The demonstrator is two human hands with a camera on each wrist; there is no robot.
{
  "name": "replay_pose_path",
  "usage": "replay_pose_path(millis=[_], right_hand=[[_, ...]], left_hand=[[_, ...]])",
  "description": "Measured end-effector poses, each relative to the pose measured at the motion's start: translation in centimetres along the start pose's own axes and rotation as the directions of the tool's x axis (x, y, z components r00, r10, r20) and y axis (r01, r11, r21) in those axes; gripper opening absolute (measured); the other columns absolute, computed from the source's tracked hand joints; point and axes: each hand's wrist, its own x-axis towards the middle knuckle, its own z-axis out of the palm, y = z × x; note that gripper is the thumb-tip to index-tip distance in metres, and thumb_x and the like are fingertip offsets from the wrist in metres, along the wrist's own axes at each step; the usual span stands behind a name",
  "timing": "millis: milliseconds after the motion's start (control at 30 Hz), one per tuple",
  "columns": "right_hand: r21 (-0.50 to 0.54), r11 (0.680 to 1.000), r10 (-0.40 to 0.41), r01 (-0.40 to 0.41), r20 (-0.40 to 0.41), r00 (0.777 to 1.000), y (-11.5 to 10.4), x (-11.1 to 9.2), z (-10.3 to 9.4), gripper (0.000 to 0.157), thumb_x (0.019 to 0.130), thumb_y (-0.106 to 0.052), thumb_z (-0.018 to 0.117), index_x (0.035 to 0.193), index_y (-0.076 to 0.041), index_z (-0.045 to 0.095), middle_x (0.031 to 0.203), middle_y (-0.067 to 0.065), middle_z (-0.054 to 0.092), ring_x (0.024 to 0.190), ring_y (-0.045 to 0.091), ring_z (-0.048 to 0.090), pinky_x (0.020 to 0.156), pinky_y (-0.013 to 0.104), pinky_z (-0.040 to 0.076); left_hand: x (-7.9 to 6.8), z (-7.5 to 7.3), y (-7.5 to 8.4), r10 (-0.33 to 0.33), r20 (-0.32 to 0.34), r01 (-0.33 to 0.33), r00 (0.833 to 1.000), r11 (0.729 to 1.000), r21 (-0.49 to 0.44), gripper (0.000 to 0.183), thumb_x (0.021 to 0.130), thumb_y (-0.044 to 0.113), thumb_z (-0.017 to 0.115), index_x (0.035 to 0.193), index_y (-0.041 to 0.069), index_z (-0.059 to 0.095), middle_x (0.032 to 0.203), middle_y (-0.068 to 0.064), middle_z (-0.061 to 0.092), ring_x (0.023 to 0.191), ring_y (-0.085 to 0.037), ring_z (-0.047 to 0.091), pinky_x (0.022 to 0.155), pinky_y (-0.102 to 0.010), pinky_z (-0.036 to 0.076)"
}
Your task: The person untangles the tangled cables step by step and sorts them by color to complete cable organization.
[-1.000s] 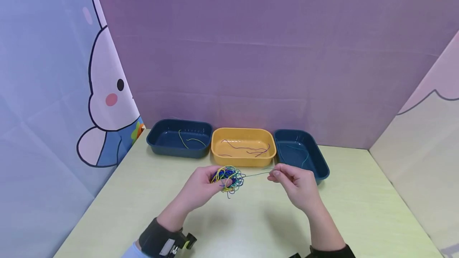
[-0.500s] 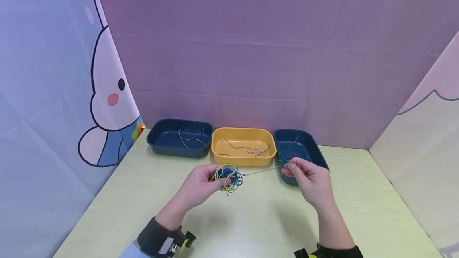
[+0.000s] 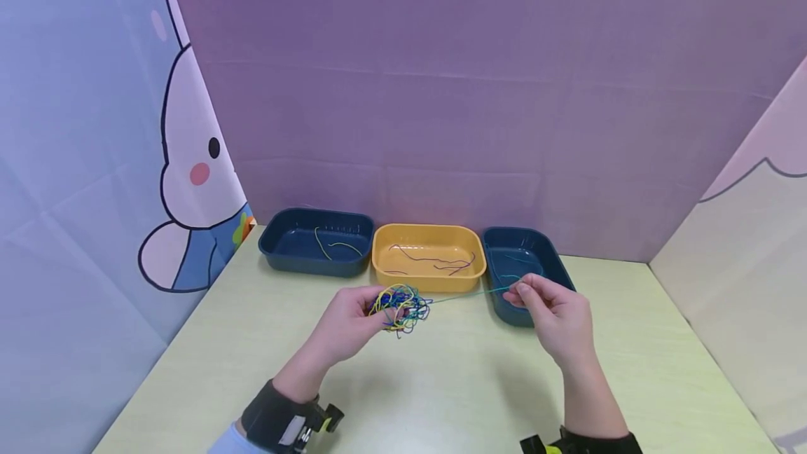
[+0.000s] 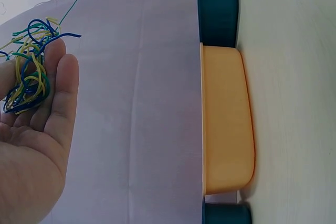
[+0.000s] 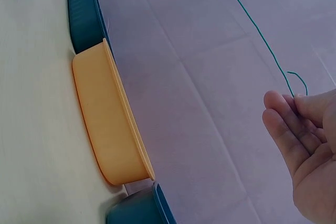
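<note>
My left hand [image 3: 349,324] grips a tangled bundle of strings [image 3: 403,305] in yellow, blue and green, thumb laid across it. The left wrist view shows the tangle [image 4: 29,72] bunched between thumb and fingers, with loose ends sticking out. From its right side a green string [image 3: 463,296] runs almost straight to my right hand [image 3: 557,317], which pinches it between thumb and fingertips. A short free end of that green string [image 5: 298,77] curls out past the pinch in the right wrist view. Both hands are raised over the table, the right one overlapping the right blue tray.
Behind the hands stand three trays in a row: a dark blue tray [image 3: 284,258] holding yellow strings, a yellow tray [image 3: 384,281] with purple-looking strings, and another dark blue tray [image 3: 517,317] with green strings. A purple cloth [image 3: 403,90] hangs behind the pale table [image 3: 441,398].
My right hand has moved right and slightly away from me, drawing out a longer stretch of green string from the tangle. The left hand has stayed nearly in place, still gripping the bundle.
</note>
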Motion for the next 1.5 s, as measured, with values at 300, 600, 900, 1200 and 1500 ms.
replay_pose_path(millis=[300,600,900,1200,1500], right_hand=[[0.108,0.992,0.056,-0.062,0.063,0.996,-1.5,0.0,0.0,0.01,0.093,0.001,0.059,0.098,0.005,0.066,0.089,0.023,0.068,0.079,0.028,0.067,0.075,0.027,0.054],[0.142,0.987,0.058,-0.081,0.158,0.986,0.1,-0.1,0.9,0.011,0.093,-0.005,0.062,0.097,0.003,0.067,0.089,0.016,0.07,0.081,0.026,0.067,0.076,0.027,0.054],[0.146,0.983,0.099,-0.107,0.059,0.993,0.1,0.0,0.2,0.015,0.095,-0.008,0.059,0.103,0.002,0.066,0.093,0.018,0.069,0.082,0.026,0.067,0.075,0.028,0.054],[0.149,0.976,0.177,-0.16,-0.109,0.978,-0.5,0.1,0.1,0.018,0.095,-0.014,0.061,0.101,0.001,0.068,0.094,0.019,0.068,0.082,0.025,0.067,0.075,0.026,0.054],[0.26,0.947,0.263,-0.186,-0.3,0.917,0.2,0.5,-1.7,0.02,0.09,-0.008,0.066,0.103,0.006,0.068,0.09,0.016,0.07,0.078,0.024,0.068,0.072,0.025,0.054]], left_hand=[[0.2,-0.2,-0.3,-0.008,-0.009,0.008,1.0,1.0,-0.005,0.023,0.089,0.002,0.063,0.112,0.0,0.066,0.095,-0.008,0.07,0.077,-0.015,0.064,0.071,-0.029,0.057],[0.1,-0.3,-0.4,-0.024,-0.004,0.024,1.0,1.0,-0.011,0.023,0.089,0.004,0.064,0.112,0.0,0.066,0.094,-0.007,0.07,0.077,-0.015,0.064,0.072,-0.03,0.056],[0.1,-0.3,-0.3,0.015,0.02,-0.016,1.0,1.0,0.013,0.021,0.088,0.001,0.065,0.109,0.002,0.068,0.091,-0.005,0.07,0.072,-0.014,0.061,0.064,-0.024,0.053],[-0.2,0.1,-0.2,0.052,0.027,-0.053,0.998,0.998,0.043,0.016,0.088,0.0,0.064,0.103,0.001,0.069,0.084,-0.003,0.07,0.067,-0.015,0.062,0.056,-0.022,0.05],[-0.1,-1.3,-0.9,0.032,-0.032,-0.031,0.999,0.999,0.034,0.018,0.089,0.0,0.063,0.107,-0.002,0.067,0.09,-0.009,0.071,0.072,-0.017,0.066,0.065,-0.03,0.057]])
